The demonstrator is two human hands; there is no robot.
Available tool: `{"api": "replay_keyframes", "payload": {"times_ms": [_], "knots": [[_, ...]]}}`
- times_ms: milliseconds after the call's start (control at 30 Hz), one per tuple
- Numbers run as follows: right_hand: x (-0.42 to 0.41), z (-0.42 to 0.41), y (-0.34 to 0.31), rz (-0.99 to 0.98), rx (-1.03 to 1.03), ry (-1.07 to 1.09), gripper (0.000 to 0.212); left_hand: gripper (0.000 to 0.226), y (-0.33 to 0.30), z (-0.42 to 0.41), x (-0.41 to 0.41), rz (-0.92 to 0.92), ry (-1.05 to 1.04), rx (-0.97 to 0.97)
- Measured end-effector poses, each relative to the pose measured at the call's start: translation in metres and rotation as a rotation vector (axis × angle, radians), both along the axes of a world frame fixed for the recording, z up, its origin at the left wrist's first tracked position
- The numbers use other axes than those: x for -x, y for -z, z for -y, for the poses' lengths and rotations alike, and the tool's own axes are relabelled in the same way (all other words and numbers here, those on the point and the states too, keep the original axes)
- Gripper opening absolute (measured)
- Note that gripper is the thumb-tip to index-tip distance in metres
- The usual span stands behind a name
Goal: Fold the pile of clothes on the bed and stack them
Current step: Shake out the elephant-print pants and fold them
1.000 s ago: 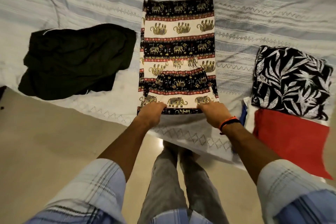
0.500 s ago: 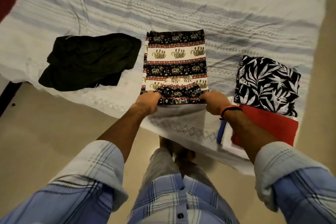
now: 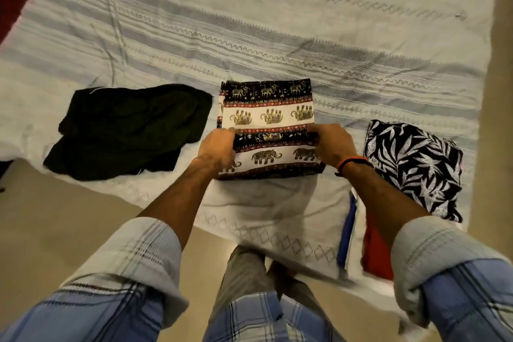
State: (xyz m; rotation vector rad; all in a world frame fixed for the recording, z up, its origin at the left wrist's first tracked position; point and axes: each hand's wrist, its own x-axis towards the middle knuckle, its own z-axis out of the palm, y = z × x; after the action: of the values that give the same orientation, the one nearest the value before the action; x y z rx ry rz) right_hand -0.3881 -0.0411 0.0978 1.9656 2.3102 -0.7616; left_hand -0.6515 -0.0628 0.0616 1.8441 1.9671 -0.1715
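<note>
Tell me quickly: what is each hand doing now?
Left hand: grips the folded elephant-print cloth.
Right hand: grips the same cloth.

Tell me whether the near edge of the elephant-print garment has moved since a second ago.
Yes. Both hands have carried it away from the bed's near edge, folding the elephant-print garment shorter beside the unmoved black garment.

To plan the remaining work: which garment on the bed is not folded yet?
The black garment, lying crumpled at the left; the others are folded flat.

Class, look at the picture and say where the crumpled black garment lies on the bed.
In the head view the black garment lies on the left, near the bed's front edge, just left of the elephant-print cloth that both hands are folding.
</note>
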Motion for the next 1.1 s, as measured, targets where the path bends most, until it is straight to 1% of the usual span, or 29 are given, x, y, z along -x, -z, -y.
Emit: {"api": "replay_keyframes", "payload": {"times_ms": [133, 367, 567, 833, 900, 1000, 1033, 1100], "knots": [[0.014, -0.040, 0.009, 0.026, 0.033, 0.042, 0.034, 0.039, 0.014, -0.044, 0.011, 0.014, -0.012, -0.004], [0.020, -0.094, 0.031, 0.076, 0.014, 0.109, 0.039, 0.034, 0.033, -0.097, 0.025, 0.070, -0.027, -0.023], [0.022, -0.137, 0.053, 0.076, 0.029, 0.095, 0.042, 0.029, 0.053, -0.132, 0.033, 0.072, -0.038, 0.005], [0.031, -0.203, 0.082, 0.093, 0.076, 0.082, 0.039, 0.033, 0.074, -0.193, 0.041, 0.050, -0.052, 0.035], [0.034, -0.223, 0.089, 0.086, 0.028, 0.102, 0.035, 0.034, 0.079, -0.213, 0.043, 0.060, -0.064, -0.002], [0.042, -0.243, 0.098, 0.116, -0.089, 0.156, 0.039, 0.051, 0.089, -0.236, 0.043, 0.014, -0.058, -0.116], [0.044, -0.248, 0.102, 0.118, -0.077, 0.166, 0.040, 0.056, 0.093, -0.241, 0.043, 0.009, -0.062, -0.122], [0.049, -0.245, 0.113, 0.119, 0.007, 0.138, 0.039, 0.057, 0.102, -0.240, 0.041, 0.025, -0.079, -0.076]]}}
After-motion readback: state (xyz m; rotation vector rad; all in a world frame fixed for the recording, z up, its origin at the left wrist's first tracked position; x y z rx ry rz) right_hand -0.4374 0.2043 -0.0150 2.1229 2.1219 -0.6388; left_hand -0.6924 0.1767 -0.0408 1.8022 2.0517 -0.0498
